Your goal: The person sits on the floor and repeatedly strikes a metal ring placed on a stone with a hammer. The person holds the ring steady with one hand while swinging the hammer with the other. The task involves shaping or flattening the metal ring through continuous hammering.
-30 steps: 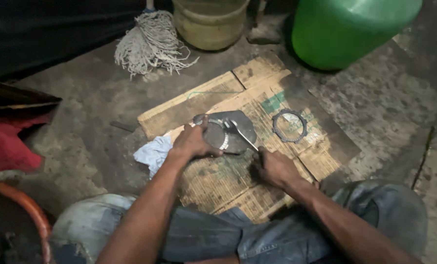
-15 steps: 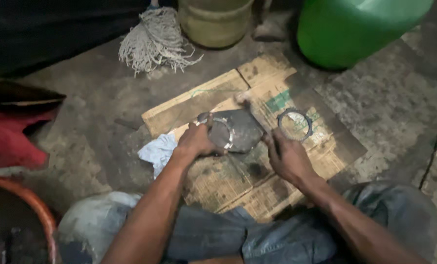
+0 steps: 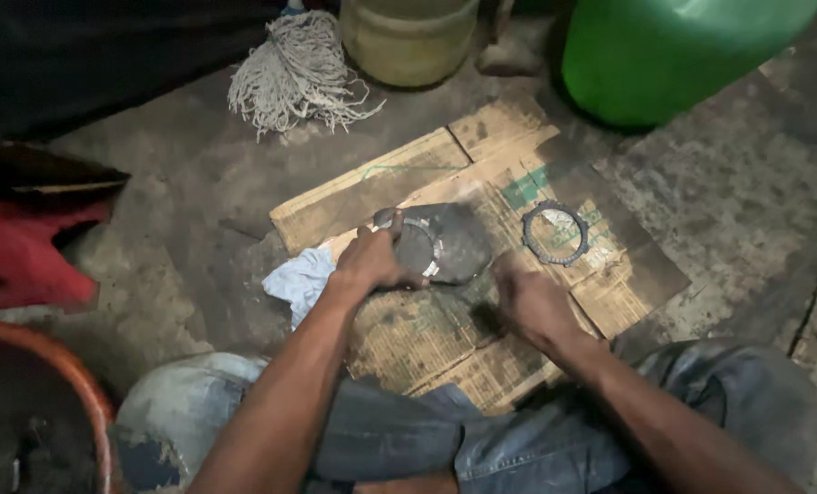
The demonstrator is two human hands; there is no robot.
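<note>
Since the earlier frames the right hand (image 3: 532, 306) had drawn back from the toothed ring (image 3: 555, 232) toward the body, and the thin tool it held a second before was no longer to be seen. Its grip looked loosely curled over the cardboard sheet (image 3: 481, 155), at about five o'clock from the round metal part (image 3: 419, 249); whether it held anything could not be told, as the hand was blurred. The left hand (image 3: 372, 261) kept a closed grip on the near edge of that round, grimy disc-shaped part, pressing it down at the middle of the cardboard on the floor. Beside the left wrist, at nine o'clock, lay a pale rag (image 3: 300, 282). At two o'clock from the disc the ring lay flat and apart, touched by neither hand. As a judgement, the ring seemed already separated from the disc, while the disc itself remained in hand, unfinished.

Farther off stood a mop head (image 3: 294, 69) at eleven o'clock and a green drum (image 3: 673, 55) at one o'clock.
</note>
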